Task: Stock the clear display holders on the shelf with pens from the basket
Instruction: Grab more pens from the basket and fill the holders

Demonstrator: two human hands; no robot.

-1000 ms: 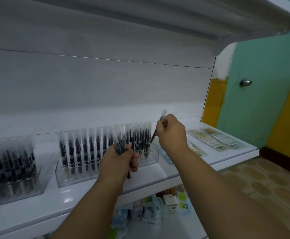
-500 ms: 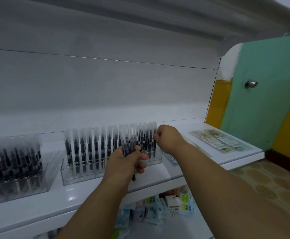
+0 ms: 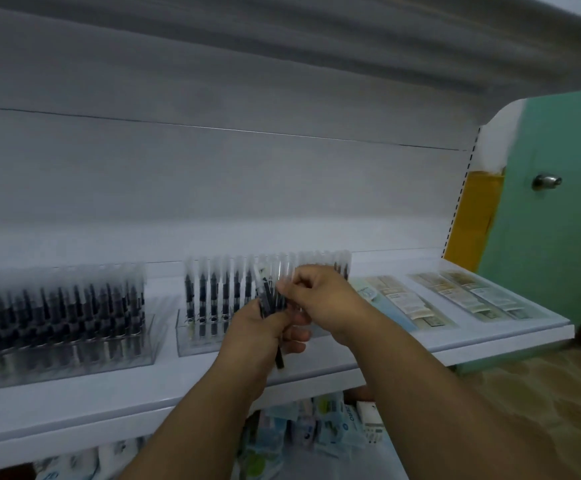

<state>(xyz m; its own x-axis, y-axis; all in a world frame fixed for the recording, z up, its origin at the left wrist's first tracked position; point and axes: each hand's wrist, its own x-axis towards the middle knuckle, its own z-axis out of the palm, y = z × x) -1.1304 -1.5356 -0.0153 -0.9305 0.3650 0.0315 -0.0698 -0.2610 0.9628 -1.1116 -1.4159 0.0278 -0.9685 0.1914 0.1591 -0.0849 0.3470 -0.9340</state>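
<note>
My left hand (image 3: 259,329) grips a bundle of black pens with clear caps (image 3: 271,301), held upright in front of the middle clear display holder (image 3: 199,336). My right hand (image 3: 320,299) has come over to the bundle and pinches the top of one pen in it. The middle holder carries upright rows of pens; its right part is hidden behind my hands. A second clear holder (image 3: 74,355) full of pens stands at the left on the white shelf (image 3: 143,389). The basket is out of view.
Flat packets under clear covers (image 3: 403,303) lie on the shelf's right end. Packaged goods (image 3: 334,424) fill the lower shelf. An upper shelf (image 3: 351,46) overhangs. A green door with a knob (image 3: 547,181) stands at the right.
My right hand set a pen into the holder's right end, then drew back left to the bundle in my left hand. The view shifted slightly left.
</note>
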